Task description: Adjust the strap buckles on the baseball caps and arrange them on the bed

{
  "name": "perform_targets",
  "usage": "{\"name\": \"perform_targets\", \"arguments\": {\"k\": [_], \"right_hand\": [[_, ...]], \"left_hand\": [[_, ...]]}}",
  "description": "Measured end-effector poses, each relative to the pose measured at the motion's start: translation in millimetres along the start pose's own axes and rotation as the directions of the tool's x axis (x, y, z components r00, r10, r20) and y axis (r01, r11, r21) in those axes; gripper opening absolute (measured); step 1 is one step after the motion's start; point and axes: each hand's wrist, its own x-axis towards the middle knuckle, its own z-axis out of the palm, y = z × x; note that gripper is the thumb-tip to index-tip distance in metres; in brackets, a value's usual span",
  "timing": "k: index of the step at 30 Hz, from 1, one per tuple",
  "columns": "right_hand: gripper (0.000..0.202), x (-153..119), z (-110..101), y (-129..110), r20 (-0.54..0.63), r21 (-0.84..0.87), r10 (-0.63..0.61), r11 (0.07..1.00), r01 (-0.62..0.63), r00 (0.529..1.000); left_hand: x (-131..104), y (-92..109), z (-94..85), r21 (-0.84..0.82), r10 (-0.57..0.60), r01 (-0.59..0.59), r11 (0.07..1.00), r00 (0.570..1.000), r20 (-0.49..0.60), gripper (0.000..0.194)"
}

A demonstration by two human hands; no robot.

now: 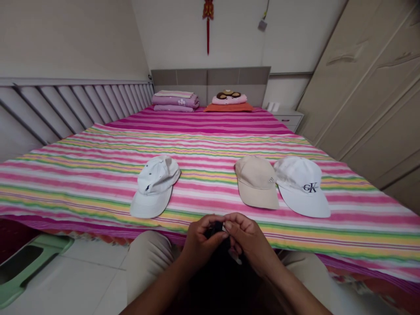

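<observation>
Close to my lap, my left hand (202, 241) pinches the dark strap of what looks like a black cap (220, 258). My right hand (251, 239) grips the same strap from the other side, fingertips nearly meeting the left ones. A small pale tag (235, 257) hangs below the right fingers. Most of the black cap is lost in shadow between my knees. On the bed ahead, a white cap with a small dark emblem (154, 186) lies to the left. A beige cap (256, 181) and a white cap with dark lettering (302, 186) touch each other on the right.
The bed has a striped cover (203, 175) and a rail (82, 105) along its left side. Folded purple bedding (175, 103) and a pink-and-orange stack (229, 103) sit by the headboard. A green stool (36, 262) stands at lower left, a wardrobe (367, 87) at right.
</observation>
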Motion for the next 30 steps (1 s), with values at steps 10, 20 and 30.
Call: {"name": "perform_targets", "arguments": {"k": [10, 20, 30], "right_hand": [[0.022, 2.3, -5.4, -6.7, 0.043, -0.11, -0.024, 0.994, 0.028, 0.999], [0.01, 5.0, -6.8, -21.3, 0.082, -0.536, -0.17, 0.824, 0.187, 0.982], [0.006, 2.9, -9.2, -28.4, 0.134, -0.685, -0.15, 0.7, 0.2, 0.98]], "left_hand": [[8.7, -9.2, -1.4, -0.569, -0.356, 0.427, 0.702, 0.903, 0.238, 0.025], [16.7, -7.9, -3.1, -0.447, -0.407, 0.472, 0.76, 0.881, 0.24, 0.027], [25.5, -12.2, -20.2, -0.218, -0.3, 0.371, 0.903, 0.906, 0.3, 0.03]]}}
